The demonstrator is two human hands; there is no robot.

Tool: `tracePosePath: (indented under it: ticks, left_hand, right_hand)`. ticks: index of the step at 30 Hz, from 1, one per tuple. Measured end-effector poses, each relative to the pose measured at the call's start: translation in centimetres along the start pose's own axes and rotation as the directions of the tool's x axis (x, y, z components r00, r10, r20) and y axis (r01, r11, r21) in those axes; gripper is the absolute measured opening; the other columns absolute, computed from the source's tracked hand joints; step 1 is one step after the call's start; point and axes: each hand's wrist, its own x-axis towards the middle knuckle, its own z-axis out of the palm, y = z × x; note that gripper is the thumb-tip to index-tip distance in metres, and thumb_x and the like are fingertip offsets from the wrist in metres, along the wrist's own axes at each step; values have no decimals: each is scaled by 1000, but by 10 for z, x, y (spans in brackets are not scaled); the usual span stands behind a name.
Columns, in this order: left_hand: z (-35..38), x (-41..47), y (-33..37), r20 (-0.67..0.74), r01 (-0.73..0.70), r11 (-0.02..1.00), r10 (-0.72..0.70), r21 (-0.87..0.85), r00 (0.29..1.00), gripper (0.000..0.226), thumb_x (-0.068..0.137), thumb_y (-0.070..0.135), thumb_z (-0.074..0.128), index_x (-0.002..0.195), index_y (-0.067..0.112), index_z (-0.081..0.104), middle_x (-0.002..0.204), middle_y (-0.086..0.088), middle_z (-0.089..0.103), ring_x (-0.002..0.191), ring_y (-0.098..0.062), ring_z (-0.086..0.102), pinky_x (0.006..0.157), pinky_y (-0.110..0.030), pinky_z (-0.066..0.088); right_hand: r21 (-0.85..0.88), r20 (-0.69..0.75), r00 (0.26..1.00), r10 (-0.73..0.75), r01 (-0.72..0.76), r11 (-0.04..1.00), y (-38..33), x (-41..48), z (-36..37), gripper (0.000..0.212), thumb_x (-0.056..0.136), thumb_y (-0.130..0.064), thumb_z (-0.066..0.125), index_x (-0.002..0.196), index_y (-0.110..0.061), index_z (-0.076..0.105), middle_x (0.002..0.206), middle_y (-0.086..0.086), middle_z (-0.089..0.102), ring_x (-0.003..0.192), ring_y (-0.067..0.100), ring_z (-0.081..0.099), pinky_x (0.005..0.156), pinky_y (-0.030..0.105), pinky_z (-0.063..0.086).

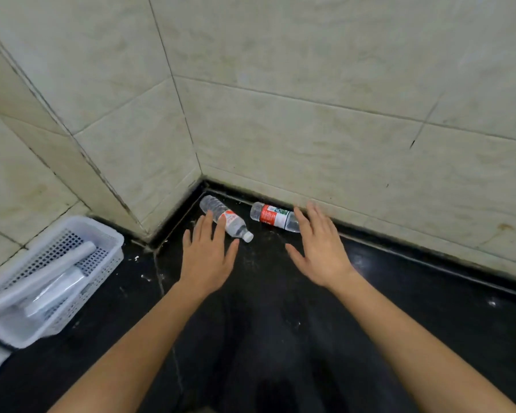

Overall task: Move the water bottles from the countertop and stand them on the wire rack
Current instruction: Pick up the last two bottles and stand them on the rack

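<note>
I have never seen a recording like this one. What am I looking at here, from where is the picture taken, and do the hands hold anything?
There is no machine here. A person wears a camera on the head, so the single picture looks forward and down along both bare arms.

The dark surface is a black countertop in a corner of tiled walls. Two clear plastic water bottles lie on their sides near that corner: the left bottle, with a white cap, and the right bottle, with a red label, close to the back wall.

The left hand and the right hand are open, with fingers spread, reaching toward the bottles. They hold nothing yet.

At the far left stands a white plastic basket with pale rolled items inside. No wire rack shows in this picture.
</note>
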Motion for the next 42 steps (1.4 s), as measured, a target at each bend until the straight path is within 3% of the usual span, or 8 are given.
tracePosePath:
  ticks: [4, 9, 17, 23, 27, 31, 39, 42]
  left_hand:
    - [55, 44, -38, 141, -92, 996, 91, -2, 986, 63, 97, 41, 57, 148, 6, 45, 153, -24, 44, 143, -42, 40, 110, -65, 36]
    - [103, 91, -51, 423, -169, 984, 130, 54, 897, 79, 95, 28, 58, 160, 13, 16, 168, -17, 8, 156, -33, 8, 121, -60, 20]
    - [151, 189, -55, 579, -490, 830, 269, 266, 770, 95, 89, 38, 70, 161, 20, 11, 170, -10, 8, 157, -30, -2, 116, -72, -4]
    - [176, 175, -82, 463, -405, 913, 343, 39, 817, 86, 77, 52, 79, 148, 17, 47, 144, -7, 54, 140, -33, 40, 120, -62, 11]
    - [181, 147, -79, 372, -267, 963, 233, 43, 899, 77, 77, 69, 70, 123, 8, 63, 120, -15, 64, 113, -38, 53, 101, -51, 41]
    - [179, 119, -62, 444, -34, 998, 8, 50, 896, 84, 82, 77, 55, 125, 5, 54, 129, -16, 58, 121, -37, 51, 92, -50, 48]
    - [168, 95, -46, 527, -84, 985, -9, 152, 850, 68, 84, 47, 69, 128, 8, 37, 131, -15, 47, 118, -35, 52, 91, -48, 48]
    - [166, 86, -41, 550, -40, 992, -32, 118, 834, 69, 84, 43, 71, 130, 6, 35, 132, -16, 47, 120, -35, 51, 93, -50, 48]
  right_hand:
    - [-75, 168, 976, 139, -127, 989, -4, 24, 43, 82, 100, -45, 52, 162, -12, 9, 169, 18, 6, 157, 35, 5, 127, 48, 10]
    - [-146, 342, 892, 295, -260, 955, 5, 49, 82, 89, 99, -45, 53, 162, -13, -1, 170, 14, 0, 158, 31, -3, 127, 49, 7]
    - [-35, 313, 879, 361, -369, 929, 15, 126, 124, 93, 95, -35, 62, 162, -11, 1, 170, 13, 7, 157, 31, 8, 125, 49, 7]
    - [-177, 344, 820, 458, -422, 889, 26, 141, 158, 90, 96, -32, 60, 162, -8, 2, 166, 13, 16, 152, 33, 17, 121, 51, 23]
    - [-313, 260, 830, 494, -411, 856, 30, 133, 162, 73, 91, -28, 66, 153, -15, 30, 137, 15, 39, 124, 35, 41, 101, 47, 40]
    - [-233, 281, 801, 528, -477, 847, 32, 104, 160, 64, 87, -15, 69, 142, -26, 39, 129, 13, 39, 119, 34, 42, 97, 48, 43]
    - [-128, 458, 728, 510, -514, 848, 64, 42, 125, 74, 85, -8, 71, 148, -29, 36, 137, 12, 32, 127, 36, 42, 110, 53, 35]
    - [-159, 482, 735, 477, -461, 873, 78, -3, 112, 70, 84, -9, 67, 143, -35, 40, 141, 11, 33, 139, 37, 33, 121, 53, 14]
